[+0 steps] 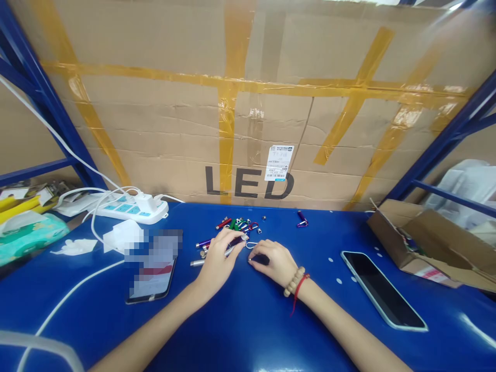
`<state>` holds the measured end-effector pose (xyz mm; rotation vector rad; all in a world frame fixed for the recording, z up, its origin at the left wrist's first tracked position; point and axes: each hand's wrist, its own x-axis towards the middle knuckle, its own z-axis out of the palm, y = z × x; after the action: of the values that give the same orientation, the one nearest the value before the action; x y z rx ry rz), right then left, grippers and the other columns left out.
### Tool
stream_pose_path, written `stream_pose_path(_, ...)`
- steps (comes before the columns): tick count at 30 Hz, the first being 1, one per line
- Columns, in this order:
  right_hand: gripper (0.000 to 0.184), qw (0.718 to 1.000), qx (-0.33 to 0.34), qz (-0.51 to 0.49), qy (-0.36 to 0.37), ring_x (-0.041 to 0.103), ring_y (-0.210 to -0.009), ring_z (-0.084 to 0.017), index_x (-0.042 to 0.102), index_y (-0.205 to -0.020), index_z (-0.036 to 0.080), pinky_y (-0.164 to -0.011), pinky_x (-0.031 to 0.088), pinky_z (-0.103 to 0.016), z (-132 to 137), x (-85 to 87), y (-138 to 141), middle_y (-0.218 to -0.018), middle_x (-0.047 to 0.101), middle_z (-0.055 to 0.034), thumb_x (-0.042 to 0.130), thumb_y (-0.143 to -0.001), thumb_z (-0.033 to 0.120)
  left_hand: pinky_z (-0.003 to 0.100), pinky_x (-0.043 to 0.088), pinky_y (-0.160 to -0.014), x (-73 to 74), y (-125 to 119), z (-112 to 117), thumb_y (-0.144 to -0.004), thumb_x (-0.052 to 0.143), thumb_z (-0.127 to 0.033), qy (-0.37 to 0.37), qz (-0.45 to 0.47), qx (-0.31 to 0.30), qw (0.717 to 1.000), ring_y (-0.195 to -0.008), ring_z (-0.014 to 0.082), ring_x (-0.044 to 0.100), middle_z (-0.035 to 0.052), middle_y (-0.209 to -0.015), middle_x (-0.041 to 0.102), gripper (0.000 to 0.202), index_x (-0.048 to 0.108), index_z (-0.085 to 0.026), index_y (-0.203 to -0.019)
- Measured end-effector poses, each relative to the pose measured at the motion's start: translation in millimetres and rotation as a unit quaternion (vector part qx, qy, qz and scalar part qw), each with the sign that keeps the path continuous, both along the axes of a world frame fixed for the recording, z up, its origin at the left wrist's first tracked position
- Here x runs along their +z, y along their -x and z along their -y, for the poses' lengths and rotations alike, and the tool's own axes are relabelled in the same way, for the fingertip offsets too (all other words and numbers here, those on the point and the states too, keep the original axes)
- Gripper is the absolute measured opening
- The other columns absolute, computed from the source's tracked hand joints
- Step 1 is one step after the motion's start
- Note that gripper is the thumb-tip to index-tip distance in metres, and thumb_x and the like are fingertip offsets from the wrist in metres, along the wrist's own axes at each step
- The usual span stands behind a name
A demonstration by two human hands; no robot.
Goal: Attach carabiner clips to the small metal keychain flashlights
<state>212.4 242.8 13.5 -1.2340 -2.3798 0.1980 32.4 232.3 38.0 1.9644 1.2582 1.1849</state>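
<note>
My left hand [217,261] is closed around a small silver metal tube [234,246], its round end showing past the fingertips. To the right, my right hand [276,260] has thumb and forefinger pinched together near the table; a tiny light speck shows at the tips, too small to name. A silver loop [251,245] lies just beyond those fingers. Behind and beside my left hand are a red tube [223,223], a purple tube [203,243], another silver tube [197,263] and several small coloured clips [252,226], partly hidden by the hand.
A purple tube with a clip [302,219] lies farther back on the blue table [248,330]. Phones lie at left [155,279] and right [383,292]. A white power strip [132,208] with cables, an open cardboard box [418,237] and a large taped carton [174,129] surround the area.
</note>
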Motion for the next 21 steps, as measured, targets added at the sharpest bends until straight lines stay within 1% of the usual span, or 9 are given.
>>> stream_pose_path(2,0.004,1.000,0.008,0.006,-0.002,0.059,-0.081,-0.014,0.065,-0.082,0.022,-0.082,0.044,-0.030,-1.0,-0.8,-1.2,-0.085,0.065,0.0001,0.062,-0.080,0.021,0.032,0.040,-0.089,-2.3,-1.0,-0.1,-0.086,0.050,-0.023,-0.002,-0.006,-0.004,1.000,-0.099,0.0183,0.055,0.0028,-0.097,0.060,0.011,0.060,-0.021,-0.092)
stream_pose_path(4,0.005,1.000,0.017,0.014,-0.020,0.060,-0.081,-0.013,0.066,-0.083,0.022,-0.082,0.045,-0.029,-1.9,-1.7,-2.7,-0.084,0.066,0.0000,0.061,-0.081,0.022,0.032,0.041,-0.087,-3.8,-2.0,0.5,-0.086,0.050,-0.023,-0.008,-0.016,-0.007,1.000,-0.098,0.0185,0.055,0.0032,-0.097,0.061,0.012,0.060,-0.020,-0.092)
stream_pose_path(7,0.009,0.997,0.007,0.007,-0.071,0.061,-0.078,-0.013,0.066,-0.082,0.021,-0.075,0.047,-0.025,-0.7,0.8,-4.8,-0.082,0.066,-0.0008,0.059,-0.083,0.025,0.033,0.041,-0.086,-4.5,-3.4,2.1,-0.087,0.049,-0.024,-0.018,-0.027,-0.010,0.999,-0.096,0.0186,0.056,0.0032,-0.097,0.062,0.013,0.060,-0.021,-0.092)
stream_pose_path(10,0.013,0.985,-0.023,-0.082,-0.147,0.062,-0.079,-0.012,0.066,-0.086,0.020,-0.065,0.049,-0.020,5.7,9.0,-5.3,-0.087,0.067,-0.0021,0.054,-0.086,0.025,0.033,0.041,-0.085,-4.9,-4.0,3.4,-0.087,0.050,-0.024,-0.018,-0.040,-0.009,0.999,-0.096,0.0190,0.056,0.0032,-0.096,0.062,0.013,0.061,-0.021,-0.092)
stream_pose_path(12,0.015,0.970,-0.024,-0.149,-0.191,0.063,-0.080,-0.011,0.066,-0.090,0.020,-0.064,0.051,-0.019,11.4,14.9,-4.3,-0.089,0.066,-0.0030,0.052,-0.087,0.025,0.033,0.041,-0.084,-5.8,-4.2,3.6,-0.087,0.050,-0.025,-0.020,-0.049,-0.008,0.999,-0.095,0.0193,0.056,0.0032,-0.096,0.062,0.013,0.061,-0.021,-0.093)
stream_pose_path(14,0.016,0.958,-0.012,-0.180,-0.221,0.063,-0.079,-0.011,0.067,-0.091,0.021,-0.065,0.052,-0.020,16.6,18.6,-2.5,-0.088,0.067,-0.0034,0.052,-0.087,0.025,0.033,0.042,-0.082,-7.3,-4.3,3.3,-0.086,0.051,-0.025,-0.025,-0.056,-0.011,0.998,-0.094,0.0193,0.057,0.0031,-0.094,0.062,0.013,0.061,-0.021,-0.094)
stream_pose_path(18,0.018,0.953,0.031,-0.158,-0.257,0.064,-0.077,-0.010,0.068,-0.093,0.022,-0.066,0.053,-0.019,21.1,19.0,0.7,-0.088,0.067,-0.0030,0.051,-0.087,0.022,0.032,0.042,-0.081,-10.7,-4.8,2.8,-0.086,0.050,-0.023,-0.036,-0.064,-0.018,0.997,-0.091,0.0190,0.057,0.0031,-0.092,0.062,0.013,0.062,-0.021,-0.093)
stream_pose_path(21,0.018,0.952,0.032,-0.140,-0.270,0.064,-0.077,-0.010,0.068,-0.095,0.021,-0.065,0.052,-0.017,20.4,17.6,1.2,-0.089,0.067,-0.0031,0.052,-0.087,0.021,0.033,0.041,-0.081,-12.4,-5.2,3.0,-0.087,0.050,-0.023,-0.040,-0.079,-0.017,0.996,-0.091,0.0192,0.058,0.0029,-0.092,0.062,0.014,0.062,-0.021,-0.094)
